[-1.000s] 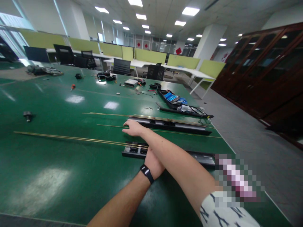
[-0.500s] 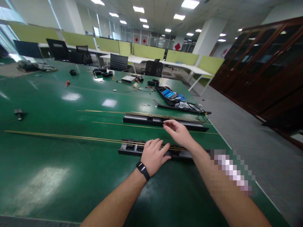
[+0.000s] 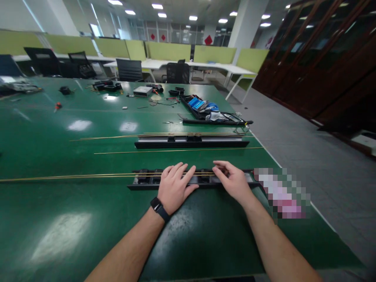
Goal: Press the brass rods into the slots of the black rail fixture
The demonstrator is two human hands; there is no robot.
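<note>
A long black channel (image 3: 147, 187) with dark blocks in it lies on the green table, and thin brass-coloured rods (image 3: 73, 177) run along its top and far out to the left. Across the channel and rods rests my left hand (image 3: 174, 185), palm down with fingers spread. My right hand (image 3: 235, 182) is at the channel's right part, its thumb and fingers curled together at the right ends of the rods. Its fingertips partly hide what they grip. Beyond my hands, a single thin rod (image 3: 176, 150) lies on the table.
A second black channel (image 3: 190, 145) with rods on it lies farther back. Behind it is a black tray (image 3: 194, 111) with blue packs and wires. A white box (image 3: 143, 91) and a red-orange item (image 3: 58, 106) sit toward the back. A blurred-out patch (image 3: 282, 192) covers something at the right.
My right hand has come down and nearer from above the far channel to the near channel's rods. My left hand stays on the near channel. The view has shifted.
</note>
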